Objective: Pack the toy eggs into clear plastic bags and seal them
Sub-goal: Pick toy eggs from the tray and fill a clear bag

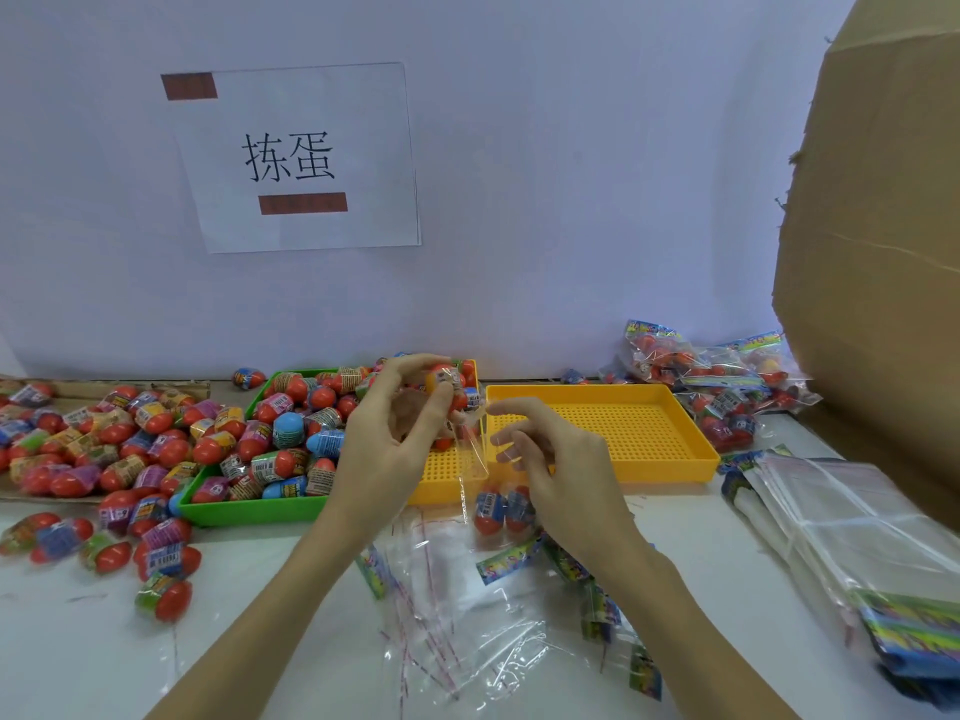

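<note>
- Two bare hands work above the white counter [78, 641]. The left hand [387, 423] pinches a toy egg with an orange-red shell and a printed wrap [441, 379] between thumb and fingertips, just above the mouth of a clear plastic bag [475, 459].
- The right hand [545, 449] has its fingers curled at the bag's upper edge; the film is so clear that I cannot tell whether they truly grip it.
- Two toy eggs with blue wraps [501, 509] already sit side by side at the bottom of that bag, partly hidden by the right hand.
- Three trays stand on the counter: one green plastic tray [249, 511] heaped with eggs, one perforated yellow plastic tray [623, 433] to the right, and another yellow tray [441, 485] mostly hidden behind the hands.
- The loose toy eggs [104, 449] on the left are too many and too blurred to count; some are cut off at the frame's edge.
- A pile of filled, sealed bags [717, 387] lies by the wall, with overlapping bags that cannot be counted.
- Empty clear bags with printed headers [467, 615] lie below the hands, and a stack of flat bags [857, 537] lies at right, cut off by the frame.
- One brown cardboard box [883, 252] stands at the right edge, and one white paper sign [301, 158] is on the wall.
</note>
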Demonstrator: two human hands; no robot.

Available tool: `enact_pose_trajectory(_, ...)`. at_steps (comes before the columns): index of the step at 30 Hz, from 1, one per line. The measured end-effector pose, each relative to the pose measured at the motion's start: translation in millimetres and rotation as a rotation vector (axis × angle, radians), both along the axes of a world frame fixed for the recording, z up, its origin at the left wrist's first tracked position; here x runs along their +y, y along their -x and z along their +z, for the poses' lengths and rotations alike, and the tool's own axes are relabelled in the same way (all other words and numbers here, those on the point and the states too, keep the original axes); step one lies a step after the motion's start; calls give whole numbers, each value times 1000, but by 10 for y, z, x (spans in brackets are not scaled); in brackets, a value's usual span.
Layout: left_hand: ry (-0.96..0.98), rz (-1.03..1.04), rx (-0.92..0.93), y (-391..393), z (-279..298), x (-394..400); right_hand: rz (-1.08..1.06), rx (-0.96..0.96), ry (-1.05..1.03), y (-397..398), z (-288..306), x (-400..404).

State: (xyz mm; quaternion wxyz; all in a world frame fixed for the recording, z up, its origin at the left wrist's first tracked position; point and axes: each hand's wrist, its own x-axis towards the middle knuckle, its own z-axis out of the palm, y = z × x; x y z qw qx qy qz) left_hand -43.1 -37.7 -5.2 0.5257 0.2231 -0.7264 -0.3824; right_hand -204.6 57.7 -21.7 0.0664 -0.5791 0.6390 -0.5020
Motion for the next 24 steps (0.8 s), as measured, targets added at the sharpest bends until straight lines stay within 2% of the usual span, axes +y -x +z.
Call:
enact_pose_trajectory(3, -14, -86, -27, 54, -40, 72, 8, 0, 15, -3, 1, -1)
enact_pose_trajectory(10, 29, -31, -130, 102, -114, 92, 29, -26, 32, -3, -14, -21)
enact_pose_trajectory(18, -53, -27, -132, 76, -118, 32, 34, -61, 80, -30, 2, -28)
enact_pose_trajectory(24, -26, -1, -232, 83, -137, 26, 8, -90, 92, -4, -5, -28)
